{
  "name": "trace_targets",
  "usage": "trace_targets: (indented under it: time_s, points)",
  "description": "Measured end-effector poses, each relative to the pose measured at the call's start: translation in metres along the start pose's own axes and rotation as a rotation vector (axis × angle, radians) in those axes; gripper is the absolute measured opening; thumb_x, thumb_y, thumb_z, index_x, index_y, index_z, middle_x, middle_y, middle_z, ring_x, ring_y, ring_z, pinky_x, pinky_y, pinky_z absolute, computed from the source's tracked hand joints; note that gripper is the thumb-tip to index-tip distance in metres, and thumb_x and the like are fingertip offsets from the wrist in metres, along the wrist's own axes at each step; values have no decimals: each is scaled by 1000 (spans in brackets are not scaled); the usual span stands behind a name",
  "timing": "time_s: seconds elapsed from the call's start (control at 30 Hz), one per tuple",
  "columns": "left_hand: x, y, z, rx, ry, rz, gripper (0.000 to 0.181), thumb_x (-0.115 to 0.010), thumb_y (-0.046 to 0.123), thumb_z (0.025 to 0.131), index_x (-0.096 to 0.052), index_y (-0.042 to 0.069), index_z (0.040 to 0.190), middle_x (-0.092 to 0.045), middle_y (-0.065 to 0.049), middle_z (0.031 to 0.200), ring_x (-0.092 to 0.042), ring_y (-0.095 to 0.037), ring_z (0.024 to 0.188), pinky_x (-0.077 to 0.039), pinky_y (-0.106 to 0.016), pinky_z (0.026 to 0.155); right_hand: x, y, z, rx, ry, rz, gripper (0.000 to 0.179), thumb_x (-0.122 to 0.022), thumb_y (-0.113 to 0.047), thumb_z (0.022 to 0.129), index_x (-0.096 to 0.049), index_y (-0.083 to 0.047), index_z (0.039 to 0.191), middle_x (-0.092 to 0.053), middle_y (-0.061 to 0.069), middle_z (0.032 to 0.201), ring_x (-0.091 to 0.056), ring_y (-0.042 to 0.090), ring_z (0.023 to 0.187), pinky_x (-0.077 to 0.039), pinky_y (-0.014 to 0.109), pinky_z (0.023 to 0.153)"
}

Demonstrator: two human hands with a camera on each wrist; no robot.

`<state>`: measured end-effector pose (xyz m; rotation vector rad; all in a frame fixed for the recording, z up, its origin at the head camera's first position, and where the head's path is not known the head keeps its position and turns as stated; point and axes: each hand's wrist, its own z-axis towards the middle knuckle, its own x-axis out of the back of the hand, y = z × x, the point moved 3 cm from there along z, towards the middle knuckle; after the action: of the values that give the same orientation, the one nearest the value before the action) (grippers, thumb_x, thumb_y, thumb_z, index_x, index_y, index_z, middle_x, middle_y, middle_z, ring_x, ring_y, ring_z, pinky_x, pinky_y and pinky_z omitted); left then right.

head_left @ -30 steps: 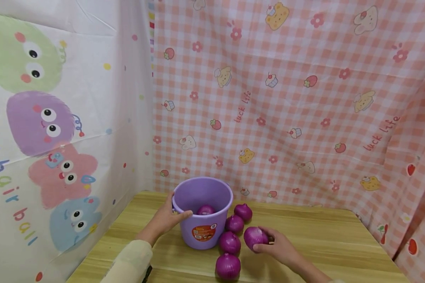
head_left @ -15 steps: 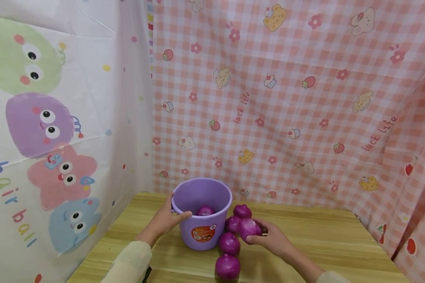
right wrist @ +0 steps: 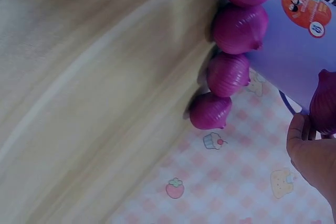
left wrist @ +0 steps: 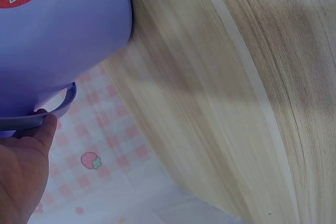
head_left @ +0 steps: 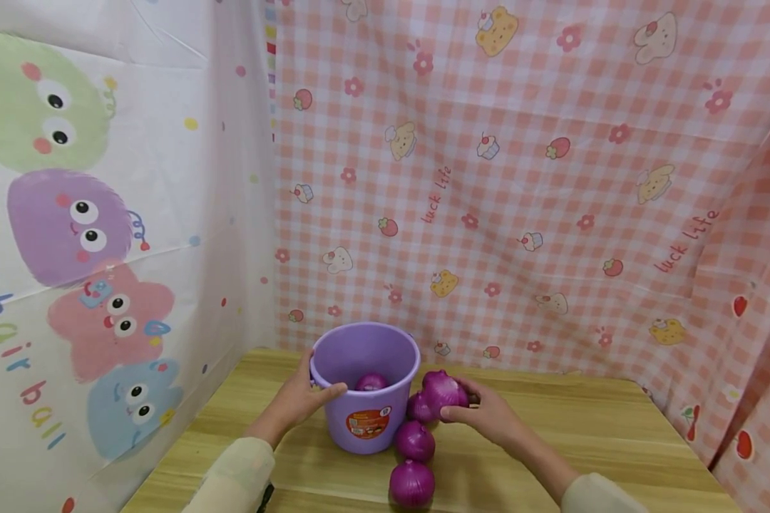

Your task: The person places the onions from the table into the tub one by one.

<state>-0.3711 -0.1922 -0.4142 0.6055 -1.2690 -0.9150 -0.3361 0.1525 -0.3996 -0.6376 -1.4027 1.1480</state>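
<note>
The left hand [head_left: 300,400] has its fingers curled on the rim of the purple bucket [head_left: 366,400] at eight o'clock; one onion [head_left: 372,382] lies inside. The right hand [head_left: 484,412], fingers spread round it, grips a held onion [head_left: 445,394] at the bucket's three o'clock (four more onions [right wrist: 228,74] line the bench [head_left: 552,442], three to five o'clock).

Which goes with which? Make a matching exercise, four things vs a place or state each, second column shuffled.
Things
1. left hand
2. right hand
3. rounded red label
4. pink-and-white checked cloth

Place or state
A. holding a round purple onion
B. hanging behind the wood-grain table
C. gripping the lilac plastic bucket
D. stuck to the bucket's outside

Pairs: 1-C, 2-A, 3-D, 4-B
</note>
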Motion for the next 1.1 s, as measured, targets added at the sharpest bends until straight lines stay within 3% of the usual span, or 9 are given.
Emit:
trace_targets:
  time_s: [0.6,0.83,1.1]
  points:
    - [-1,0,0,-3,-4,-15,106,-78,51,82,-16,10,157,-42,-29,147,-43,-44,134,-33,-62,109,3,-27,16,45,31,29,68,-78,-26,85,-51,0,142,-66,13,112,-62,24,103,-53,40,88]
    - [-1,0,0,8,-4,-9,107,-78,51,82,-16,9,157,-41,-29,148,-42,-45,134,-32,-62,109,2,-36,23,38,67,-7,68,-79,-30,83,-53,-4,141,-66,13,114,-62,25,106,-54,40,87]
    - [-1,1,0,9,0,-8,107,-78,51,81,-16,8,156,-42,-29,147,-43,-45,134,-33,-62,109,-2,-45,29,81,34,32,68,-77,-28,86,-51,-2,142,-65,15,120,-61,27,110,-54,40,89]
